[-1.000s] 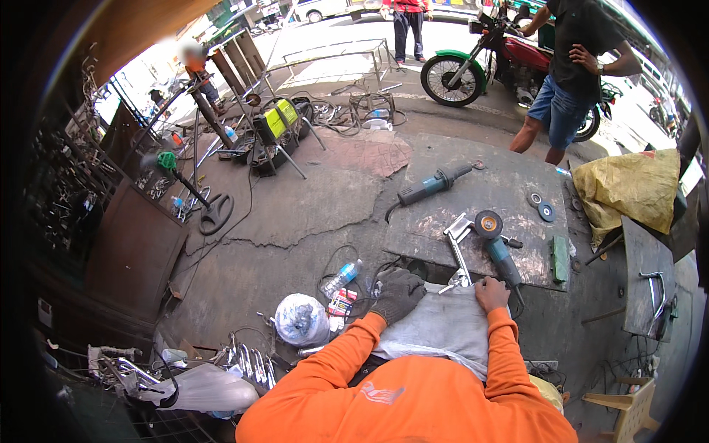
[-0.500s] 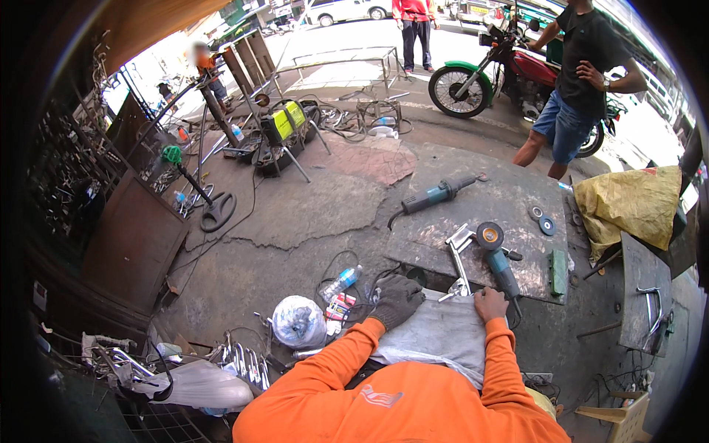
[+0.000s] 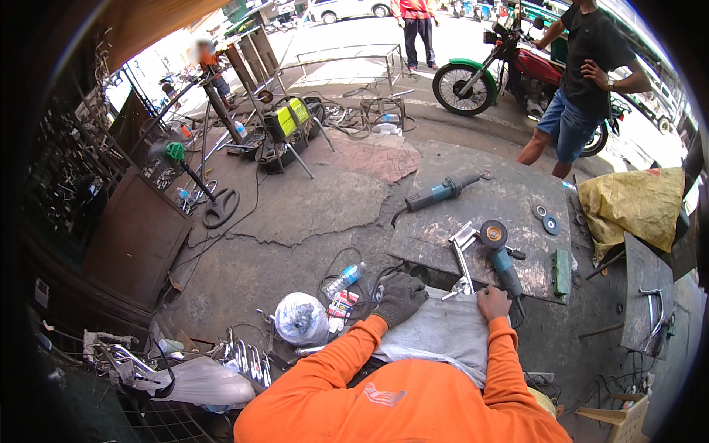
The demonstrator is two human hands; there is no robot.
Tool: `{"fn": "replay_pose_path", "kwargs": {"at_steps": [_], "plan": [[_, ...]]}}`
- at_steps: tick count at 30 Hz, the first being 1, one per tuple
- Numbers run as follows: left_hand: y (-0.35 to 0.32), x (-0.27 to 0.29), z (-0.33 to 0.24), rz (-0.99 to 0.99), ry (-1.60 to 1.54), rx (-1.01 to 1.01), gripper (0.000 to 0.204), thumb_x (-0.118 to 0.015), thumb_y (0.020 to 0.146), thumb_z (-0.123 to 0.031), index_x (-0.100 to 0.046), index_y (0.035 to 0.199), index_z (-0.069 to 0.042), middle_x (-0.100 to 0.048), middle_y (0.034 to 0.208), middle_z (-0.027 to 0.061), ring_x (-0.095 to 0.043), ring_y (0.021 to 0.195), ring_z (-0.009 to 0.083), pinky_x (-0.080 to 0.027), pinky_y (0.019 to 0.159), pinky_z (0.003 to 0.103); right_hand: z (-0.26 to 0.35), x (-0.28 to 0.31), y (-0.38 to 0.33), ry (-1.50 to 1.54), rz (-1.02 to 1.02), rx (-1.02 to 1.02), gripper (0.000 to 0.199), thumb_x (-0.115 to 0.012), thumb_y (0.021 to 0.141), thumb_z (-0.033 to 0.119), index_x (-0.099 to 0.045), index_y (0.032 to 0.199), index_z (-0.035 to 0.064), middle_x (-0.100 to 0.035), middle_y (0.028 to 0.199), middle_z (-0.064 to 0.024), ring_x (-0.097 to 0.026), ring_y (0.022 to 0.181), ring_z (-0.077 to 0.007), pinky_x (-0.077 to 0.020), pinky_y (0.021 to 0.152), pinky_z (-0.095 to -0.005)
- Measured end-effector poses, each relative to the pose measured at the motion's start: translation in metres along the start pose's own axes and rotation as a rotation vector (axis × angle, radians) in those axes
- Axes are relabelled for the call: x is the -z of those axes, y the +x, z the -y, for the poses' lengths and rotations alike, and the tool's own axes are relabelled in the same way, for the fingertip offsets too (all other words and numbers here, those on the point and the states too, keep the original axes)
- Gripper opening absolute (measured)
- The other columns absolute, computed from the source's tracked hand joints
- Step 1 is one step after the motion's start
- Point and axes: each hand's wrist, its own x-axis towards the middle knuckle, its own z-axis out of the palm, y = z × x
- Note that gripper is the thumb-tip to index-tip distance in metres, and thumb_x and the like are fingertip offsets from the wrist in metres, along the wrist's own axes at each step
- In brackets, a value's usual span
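The gloved left hand (image 3: 401, 299) bends its fingers over the upper left corner of a grey cloth (image 3: 434, 328), and the bare right hand (image 3: 493, 302) curls at the upper right corner — whether either pinches the fabric, I cannot tell. The cloth spreads between them, just below the table's (image 3: 509, 177) near edge. A metal bracket (image 3: 462, 255) lies across that edge, its lower end by the cloth, with a grinder (image 3: 505, 267) beside it. A green block (image 3: 561, 273) sits at the near right corner.
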Motion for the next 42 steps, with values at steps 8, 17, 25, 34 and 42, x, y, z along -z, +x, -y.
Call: {"fn": "replay_pose_path", "kwargs": {"at_steps": [8,17,25,34,42], "plan": [[0.0005,-0.0038,0.0039,-0.012,0.014,-0.012,0.026,-0.077,0.096,-0.028,-0.080,0.110,-0.006,-0.075,0.114,0.0140,-0.069,0.112,0.0340,-0.053,0.101,0.046,-0.0008,-0.0019,0.0013,-0.005,-0.012,-0.004,0.037,-0.061,0.098,0.040,-0.079,0.108,0.0095,-0.079,0.119,-0.0131,-0.067,0.121,-0.0407,-0.0476,0.106,-0.0646],[0.0006,-0.0027,0.0017,0.004,-0.003,0.021,0.027,-0.077,0.095,-0.029,-0.080,0.112,-0.008,-0.075,0.116,0.0129,-0.068,0.116,0.0342,-0.050,0.105,0.046,0.0002,-0.0003,-0.0007,0.001,-0.005,-0.006,0.038,-0.061,0.098,0.040,-0.079,0.110,0.0091,-0.079,0.121,-0.0128,-0.066,0.121,-0.0395,-0.0475,0.105,-0.0642],[0.0008,-0.0011,0.0010,0.006,-0.004,0.026,0.028,-0.078,0.095,-0.029,-0.080,0.112,-0.007,-0.074,0.115,0.0135,-0.068,0.116,0.0340,-0.049,0.106,0.046,-0.0017,-0.0018,-0.0013,0.011,-0.015,0.005,0.037,-0.060,0.098,0.039,-0.079,0.109,0.0089,-0.079,0.120,-0.0132,-0.066,0.120,-0.0401,-0.0475,0.105,-0.0646],[0.0005,-0.0042,0.0046,-0.042,-0.035,-0.017,0.026,-0.079,0.093,-0.029,-0.079,0.107,-0.007,-0.074,0.110,0.0134,-0.068,0.112,0.0334,-0.051,0.100,0.046,-0.0029,-0.0028,0.0000,0.006,-0.019,0.000,0.037,-0.061,0.098,0.040,-0.079,0.109,0.0091,-0.079,0.120,-0.0140,-0.066,0.120,-0.0408,-0.0478,0.104,-0.0642],[0.0010,-0.0069,0.0071,-0.043,0.008,-0.024,0.026,-0.079,0.093,-0.028,-0.080,0.107,-0.007,-0.075,0.110,0.0124,-0.069,0.111,0.0331,-0.051,0.102,0.046,-0.0048,-0.0068,0.0020,0.005,-0.035,-0.004,0.037,-0.063,0.097,0.041,-0.077,0.107,0.0086,-0.079,0.118,-0.0135,-0.066,0.120,-0.0406,-0.0484,0.104,-0.0626]]}}
